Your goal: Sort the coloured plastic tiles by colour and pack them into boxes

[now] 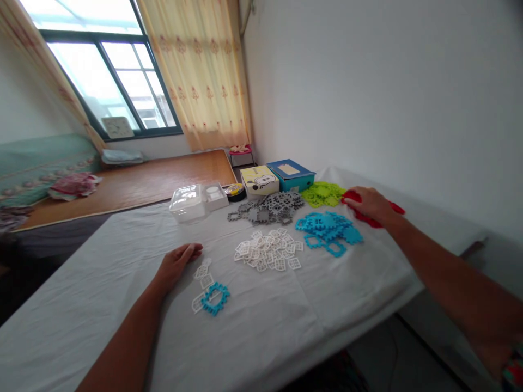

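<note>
My right hand [371, 203] reaches to the far right of the table, its fingers closing on red plastic building pieces [371, 220] that it partly covers. Resting on the cloth at the left is my left hand [175, 265], fingers loosely bent with nothing visible in them. Beside it lie a few white window-shaped pieces [206, 281] and a blue toothed frame [215, 299], which overlaps one of them. A heap of white lattice pieces [267, 250] occupies the middle. Blue interlocking pieces [327, 226] are piled to its right, near the red ones.
Behind are grey pieces [272, 207], lime green pieces [322, 193], a yellow box [260, 181], a blue box [291, 174], a black-rimmed round item [235, 191] and a clear plastic container [188, 202]. A white cloth covers the table [261, 321]; a wall [388, 98] borders the right.
</note>
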Demonstrator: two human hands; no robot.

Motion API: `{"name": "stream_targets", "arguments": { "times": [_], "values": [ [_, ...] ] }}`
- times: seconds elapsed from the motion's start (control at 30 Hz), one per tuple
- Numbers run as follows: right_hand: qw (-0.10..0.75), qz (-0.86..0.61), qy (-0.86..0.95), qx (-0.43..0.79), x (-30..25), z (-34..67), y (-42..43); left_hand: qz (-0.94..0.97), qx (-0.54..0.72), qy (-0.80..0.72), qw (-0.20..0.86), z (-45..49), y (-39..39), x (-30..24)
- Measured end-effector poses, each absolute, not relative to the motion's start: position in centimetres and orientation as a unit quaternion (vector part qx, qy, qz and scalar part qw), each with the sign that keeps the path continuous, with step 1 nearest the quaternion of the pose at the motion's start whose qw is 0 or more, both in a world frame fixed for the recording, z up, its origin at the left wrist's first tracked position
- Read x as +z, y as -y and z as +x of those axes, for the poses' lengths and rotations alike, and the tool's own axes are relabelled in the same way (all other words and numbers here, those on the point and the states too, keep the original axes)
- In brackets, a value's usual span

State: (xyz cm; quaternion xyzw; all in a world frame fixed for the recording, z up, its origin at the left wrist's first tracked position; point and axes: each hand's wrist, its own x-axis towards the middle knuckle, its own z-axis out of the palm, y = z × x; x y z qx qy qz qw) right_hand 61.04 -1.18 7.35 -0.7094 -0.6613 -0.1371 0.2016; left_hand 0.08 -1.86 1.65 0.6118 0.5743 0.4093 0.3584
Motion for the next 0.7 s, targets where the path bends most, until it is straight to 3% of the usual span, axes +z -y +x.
{"name": "stream_targets", "arguments": {
  "times": [0.13, 0.23, 0.33, 0.43, 0.57, 0.7],
  "values": [
    [0.152, -0.823, 0.542, -0.078, 7.0, 68.3, 0.2, 0.609, 0.407, -0.582, 0.352, 0.1, 1.6, 1.5],
    [0.177, -0.795, 0.568, -0.118, 7.4, 66.1, -1.0, 0.611, 0.414, -0.579, 0.347, 0.1, 1.6, 1.2],
    [0.226, -0.648, 0.715, -0.134, 8.1, 57.4, -1.7, 0.604, 0.427, -0.569, 0.358, 0.2, 1.6, 0.9],
    [0.227, -0.452, 0.862, -0.039, 8.2, 45.3, 0.0, 0.596, 0.44, -0.56, 0.371, 0.2, 1.7, 0.6],
    [0.147, -0.226, 0.959, 0.083, 7.2, 31.8, 4.6, 0.593, 0.452, -0.543, 0.386, 0.2, 2.1, 0.7],
    [0.062, -0.147, 0.985, 0.069, 5.9, 25.2, 7.4, 0.591, 0.454, -0.533, 0.401, 0.2, 2.2, 0.8]
  ]
}}
